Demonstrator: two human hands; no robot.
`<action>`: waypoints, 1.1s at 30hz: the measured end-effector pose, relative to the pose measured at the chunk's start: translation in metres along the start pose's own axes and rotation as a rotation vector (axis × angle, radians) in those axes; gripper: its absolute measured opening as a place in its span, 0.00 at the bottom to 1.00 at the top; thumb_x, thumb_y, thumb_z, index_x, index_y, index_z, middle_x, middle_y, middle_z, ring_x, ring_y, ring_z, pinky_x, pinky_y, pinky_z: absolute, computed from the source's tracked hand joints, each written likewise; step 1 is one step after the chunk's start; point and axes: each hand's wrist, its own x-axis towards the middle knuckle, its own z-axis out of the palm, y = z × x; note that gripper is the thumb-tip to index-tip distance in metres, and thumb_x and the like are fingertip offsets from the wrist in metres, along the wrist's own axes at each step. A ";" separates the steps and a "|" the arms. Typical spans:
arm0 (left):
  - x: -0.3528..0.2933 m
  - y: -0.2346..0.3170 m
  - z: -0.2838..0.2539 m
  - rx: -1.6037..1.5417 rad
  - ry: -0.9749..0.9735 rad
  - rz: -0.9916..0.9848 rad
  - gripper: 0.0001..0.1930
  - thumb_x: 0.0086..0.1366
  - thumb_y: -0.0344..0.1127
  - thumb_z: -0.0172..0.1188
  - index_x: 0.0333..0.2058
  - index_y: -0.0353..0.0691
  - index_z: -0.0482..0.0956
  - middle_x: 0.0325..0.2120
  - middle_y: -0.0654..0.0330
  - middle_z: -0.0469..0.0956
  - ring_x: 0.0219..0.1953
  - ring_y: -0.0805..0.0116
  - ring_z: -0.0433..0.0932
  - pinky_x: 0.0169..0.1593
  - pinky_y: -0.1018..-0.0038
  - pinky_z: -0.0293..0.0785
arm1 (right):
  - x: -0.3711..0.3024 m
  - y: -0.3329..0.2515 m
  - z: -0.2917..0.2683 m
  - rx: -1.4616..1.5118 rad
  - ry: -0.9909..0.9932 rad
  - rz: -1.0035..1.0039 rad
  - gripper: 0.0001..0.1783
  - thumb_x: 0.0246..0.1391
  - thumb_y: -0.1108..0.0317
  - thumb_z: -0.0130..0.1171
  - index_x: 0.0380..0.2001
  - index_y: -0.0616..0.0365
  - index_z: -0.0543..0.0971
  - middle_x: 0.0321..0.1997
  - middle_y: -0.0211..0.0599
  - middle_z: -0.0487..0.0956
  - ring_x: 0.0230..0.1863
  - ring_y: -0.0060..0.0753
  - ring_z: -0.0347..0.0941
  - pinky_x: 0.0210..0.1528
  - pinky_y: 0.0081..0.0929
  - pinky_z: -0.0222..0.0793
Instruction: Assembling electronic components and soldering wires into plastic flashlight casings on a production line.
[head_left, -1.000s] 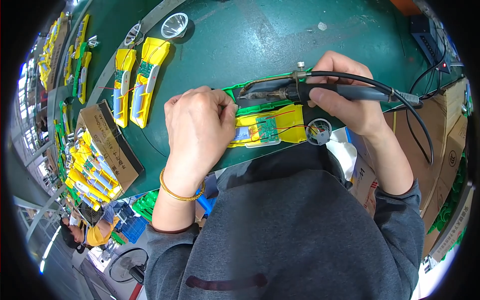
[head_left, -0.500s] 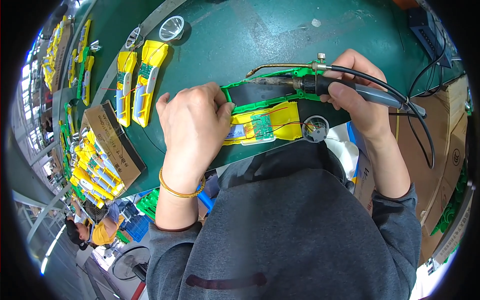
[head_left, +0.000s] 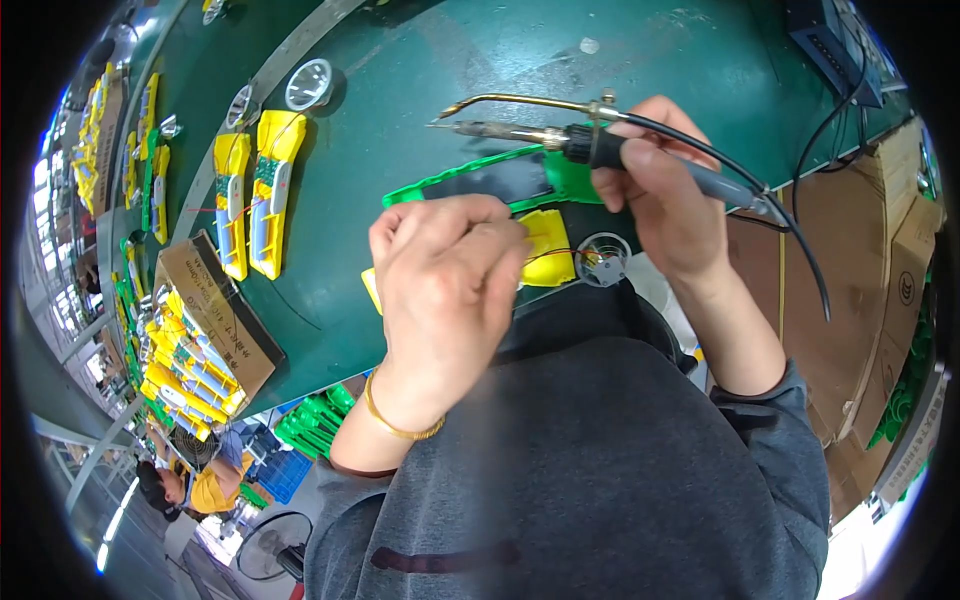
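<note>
My right hand [head_left: 672, 190] holds a soldering iron [head_left: 600, 148] by its dark handle. A thin brass tube [head_left: 520, 98] is clamped along the iron, fed by a black cable. The iron's tip points left, raised above a green plastic frame [head_left: 572, 180] on the table. Nearer to me lies a yellow housing half [head_left: 547, 245], wired to a round reflector piece [head_left: 604, 262] at its right end. My left hand [head_left: 445, 270] covers the middle of this yellow half. Its fingers are curled down and closed; what they pinch is hidden.
Two yellow housing halves [head_left: 268, 200] with blue cells and circuit boards lie at left, near clear reflectors [head_left: 309, 85]. A cardboard box [head_left: 222, 305] holds several more. A blue box [head_left: 835, 55] with cables stands far right, above cardboard [head_left: 830, 300]. A person [head_left: 215, 487] sits lower left.
My right hand has lifted the iron up and left, away from the green frame. My left hand has let go of the frame's left end and moved right and nearer, over the yellow half.
</note>
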 end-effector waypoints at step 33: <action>0.019 0.011 0.019 0.170 -0.074 -0.176 0.02 0.52 0.27 0.58 0.25 0.37 0.75 0.22 0.54 0.73 0.27 0.53 0.75 0.30 0.61 0.70 | 0.019 -0.070 -0.032 -0.609 -0.339 0.164 0.08 0.38 0.74 0.62 0.24 0.59 0.74 0.23 0.24 0.71 0.27 0.14 0.64 0.30 0.17 0.56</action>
